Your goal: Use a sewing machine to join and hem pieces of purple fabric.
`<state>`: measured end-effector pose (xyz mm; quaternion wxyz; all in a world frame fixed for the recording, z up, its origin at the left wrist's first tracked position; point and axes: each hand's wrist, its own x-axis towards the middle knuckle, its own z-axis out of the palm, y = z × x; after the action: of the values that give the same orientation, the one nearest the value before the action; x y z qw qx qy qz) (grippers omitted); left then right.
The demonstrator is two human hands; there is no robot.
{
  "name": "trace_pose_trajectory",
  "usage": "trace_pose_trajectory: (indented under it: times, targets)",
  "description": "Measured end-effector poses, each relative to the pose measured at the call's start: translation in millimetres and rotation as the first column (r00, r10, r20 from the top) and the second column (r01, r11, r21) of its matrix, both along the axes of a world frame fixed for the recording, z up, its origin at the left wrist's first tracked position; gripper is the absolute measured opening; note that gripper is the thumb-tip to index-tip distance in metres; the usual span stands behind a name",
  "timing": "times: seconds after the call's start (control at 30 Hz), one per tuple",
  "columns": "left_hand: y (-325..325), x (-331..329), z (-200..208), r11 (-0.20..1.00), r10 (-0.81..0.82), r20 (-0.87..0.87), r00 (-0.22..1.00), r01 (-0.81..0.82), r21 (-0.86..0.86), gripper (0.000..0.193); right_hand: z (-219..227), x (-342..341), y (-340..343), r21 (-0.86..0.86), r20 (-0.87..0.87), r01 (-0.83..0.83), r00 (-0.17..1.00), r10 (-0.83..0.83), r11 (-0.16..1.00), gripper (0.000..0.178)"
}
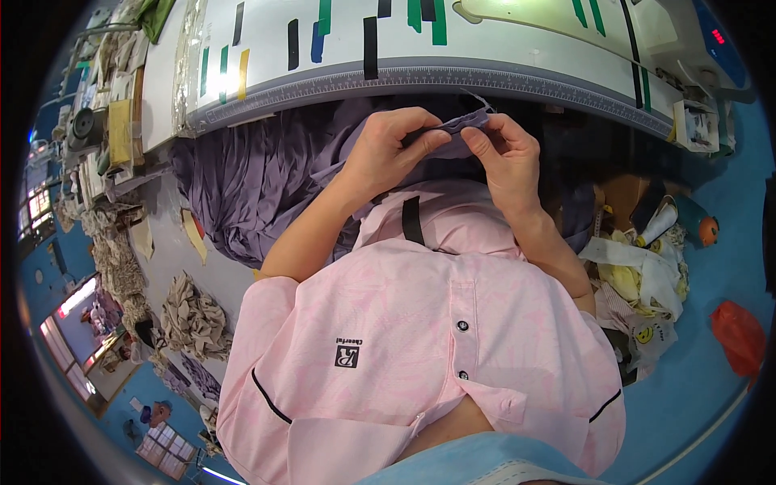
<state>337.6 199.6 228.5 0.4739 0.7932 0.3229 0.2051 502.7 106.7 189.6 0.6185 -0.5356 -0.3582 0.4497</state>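
Observation:
Between my two hands, close to the table's front edge, a piece of purple fabric (466, 121) is stretched and pinched. My left hand (396, 145) grips its left end between thumb and fingers. At the other end, my right hand (509, 153) pinches it with the thumb on top. A thin dark strip sticks up beside the right fingertips; what it is, I cannot make out. The rest of the purple cloth (242, 186) hangs in a large gathered heap to the left, below the table edge and over my lap.
Ahead lies a white worktable (275, 61) with a grey ruler strip (323, 85) along its front and several coloured tape pieces. A machine (703, 48) stands far right. Fabric scraps (638, 275) and a red bag (737, 331) lie right; a beige cloth heap (194, 315) lies left.

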Motion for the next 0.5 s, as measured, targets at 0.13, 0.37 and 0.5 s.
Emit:
trace_pose_trajectory:
  times: [0.13,0.37,0.5]
  targets:
    - [1.2,4.7,2.7,0.998,0.008,0.070,0.998,-0.004,-0.062,0.019,4.4,-4.8,1.2,0.056,0.023,0.060,0.998,-0.061,0.997,0.014]
    - [3.5,11.7,3.1,0.943,0.035,0.159,0.987,-0.085,0.321,0.012,16.4,-13.9,8.8,0.094,0.090,0.110,0.989,-0.119,0.989,0.015]
    - [7.7,7.7,13.0,0.963,0.033,0.066,0.997,-0.049,0.265,0.015,18.9,-15.3,15.4,0.102,0.151,0.097,0.982,-0.112,0.990,0.019]
